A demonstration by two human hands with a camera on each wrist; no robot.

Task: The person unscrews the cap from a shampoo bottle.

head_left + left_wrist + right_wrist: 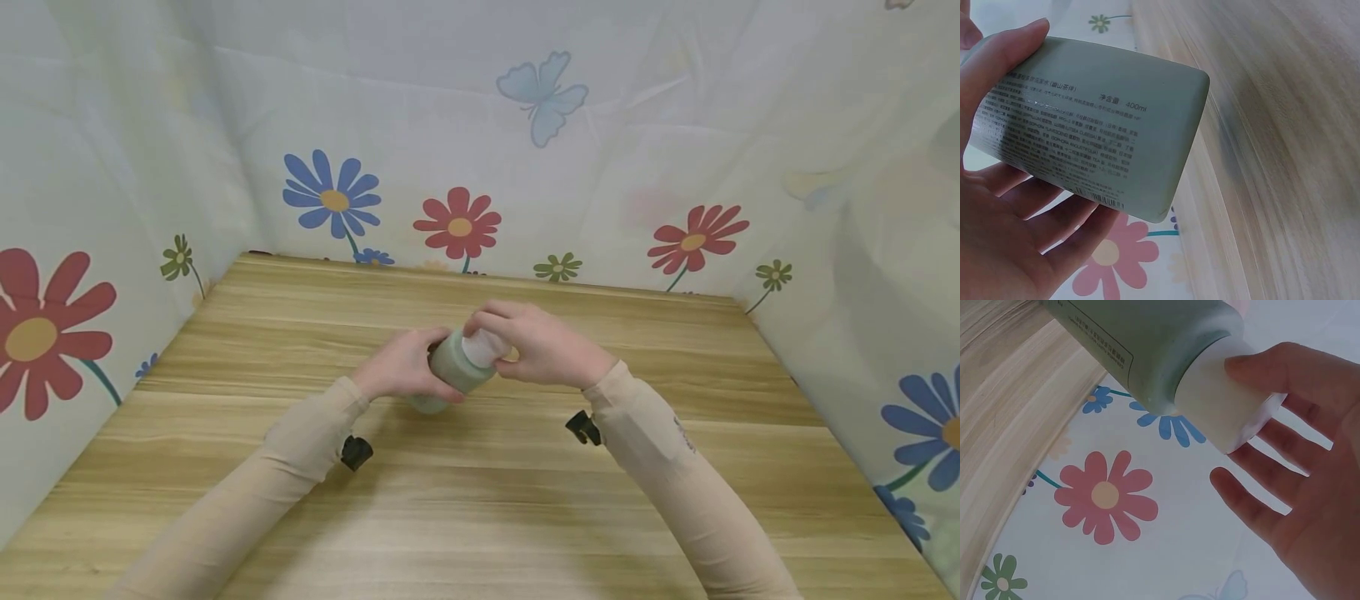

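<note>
A pale green bottle with a white cap is held tilted above the middle of the table, its capped end toward the upper right. Around the bottle's body curls my left hand, thumb on one side and fingers on the other. Printed text and "400ml" show on the bottle in the left wrist view. My right hand grips the cap. In the right wrist view the cap sits against the bottle's shoulder, with the thumb on its near side and some fingertips hidden behind it.
The wood-grain table spreads beneath both arms. A white curtain printed with flowers and a butterfly hangs along its back and sides. Each wrist carries a black device, such as the left one.
</note>
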